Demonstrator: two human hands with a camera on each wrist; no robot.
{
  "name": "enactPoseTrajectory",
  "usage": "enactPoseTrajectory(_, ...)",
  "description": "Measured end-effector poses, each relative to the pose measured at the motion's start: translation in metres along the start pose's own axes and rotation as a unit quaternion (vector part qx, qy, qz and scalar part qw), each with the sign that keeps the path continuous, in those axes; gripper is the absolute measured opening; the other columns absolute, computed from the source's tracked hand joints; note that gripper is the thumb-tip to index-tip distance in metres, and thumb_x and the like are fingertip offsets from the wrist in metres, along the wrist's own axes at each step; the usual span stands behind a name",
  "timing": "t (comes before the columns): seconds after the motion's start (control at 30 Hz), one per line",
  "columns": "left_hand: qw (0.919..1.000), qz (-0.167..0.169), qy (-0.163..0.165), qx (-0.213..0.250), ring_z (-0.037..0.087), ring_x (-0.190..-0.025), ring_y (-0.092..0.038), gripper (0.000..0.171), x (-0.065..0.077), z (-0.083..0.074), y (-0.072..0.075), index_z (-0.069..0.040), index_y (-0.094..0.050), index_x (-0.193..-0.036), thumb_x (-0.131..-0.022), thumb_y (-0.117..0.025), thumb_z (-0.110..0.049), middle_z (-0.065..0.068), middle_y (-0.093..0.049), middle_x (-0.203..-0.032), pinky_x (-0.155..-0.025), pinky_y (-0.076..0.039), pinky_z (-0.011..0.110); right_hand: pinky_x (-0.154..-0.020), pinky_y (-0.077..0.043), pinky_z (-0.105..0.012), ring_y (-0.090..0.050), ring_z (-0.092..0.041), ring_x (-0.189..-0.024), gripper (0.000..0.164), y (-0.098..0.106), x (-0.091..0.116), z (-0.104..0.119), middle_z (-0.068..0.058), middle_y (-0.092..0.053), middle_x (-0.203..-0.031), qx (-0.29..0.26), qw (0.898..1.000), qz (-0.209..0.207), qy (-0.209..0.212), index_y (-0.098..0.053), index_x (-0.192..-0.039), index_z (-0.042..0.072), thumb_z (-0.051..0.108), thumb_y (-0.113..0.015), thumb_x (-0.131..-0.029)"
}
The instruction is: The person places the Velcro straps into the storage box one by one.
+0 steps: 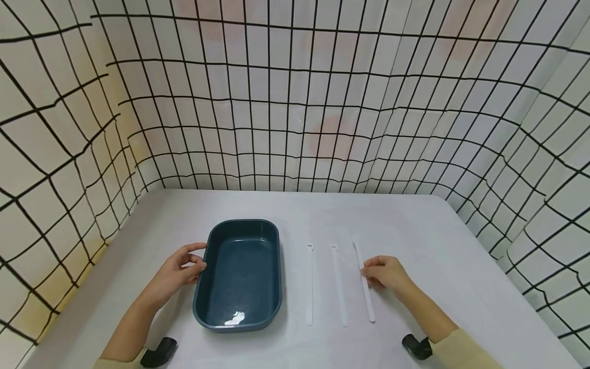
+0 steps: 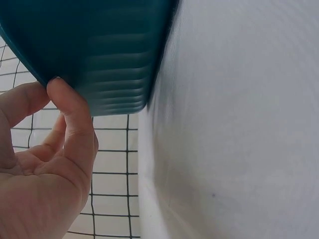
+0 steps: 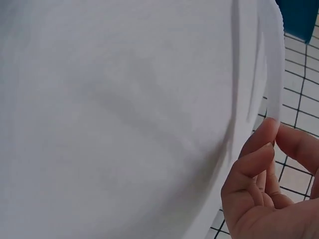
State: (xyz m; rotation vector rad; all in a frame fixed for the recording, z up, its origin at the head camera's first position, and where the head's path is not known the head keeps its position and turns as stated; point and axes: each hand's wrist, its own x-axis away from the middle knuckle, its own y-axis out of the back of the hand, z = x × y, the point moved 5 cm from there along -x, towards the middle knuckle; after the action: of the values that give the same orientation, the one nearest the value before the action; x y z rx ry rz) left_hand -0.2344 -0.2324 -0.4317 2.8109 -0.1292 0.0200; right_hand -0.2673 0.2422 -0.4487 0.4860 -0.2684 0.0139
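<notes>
At the middle left of the table stands a dark teal rectangular dish (image 1: 241,279) with rounded corners. My left hand (image 1: 180,269) is at its left side, thumb and a finger meeting at the rim, as the left wrist view shows close up. To the dish's right lie two white slotted-head straps, like cable ties: a left strap (image 1: 310,287) and a middle strap (image 1: 339,289). A third white strap (image 1: 367,297) is pinched between the thumb and fingertip of my right hand (image 1: 384,271), gripped near its middle. In the right wrist view this strap (image 3: 275,64) rises from the fingertips.
A white cloth (image 1: 405,220) covers the table. Black grid netting (image 1: 295,102) over white sheeting encloses the back and both sides. Black wrist devices, left (image 1: 159,352) and right (image 1: 417,347), sit at the cuffs.
</notes>
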Motion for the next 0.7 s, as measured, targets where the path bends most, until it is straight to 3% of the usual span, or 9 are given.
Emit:
enactPoseTrajectory(0.27,1.0000,0.003,0.003,0.004,0.025,-0.086,-0.059,0.054,0.000,0.000,0.000,-0.003,-0.038,-0.143,-0.097,-0.062,-0.018,0.017,-0.054,-0.103,-0.076,-0.054,0.028,-0.064,-0.051,-0.029,-0.064,-0.017,-0.071,0.027,-0.014,0.008,0.021,-0.004,-0.067,-0.083,-0.026,0.999,0.028,0.015,-0.063,-0.106,-0.004,0.013,-0.071,-0.087)
enactPoseTrajectory(0.7,1.0000,0.005,-0.001,0.007,0.025,-0.086,-0.058,0.055,0.000,0.001,0.001,-0.002,-0.038,-0.143,-0.096,-0.062,-0.017,0.017,-0.055,-0.103,-0.075,-0.054,0.029,-0.062,-0.052,-0.025,-0.063,-0.015,-0.068,0.025,-0.048,0.015,0.051,-0.005,-0.067,-0.083,-0.097,0.991,0.073,0.050,-0.060,-0.105,-0.007,0.008,-0.069,-0.088)
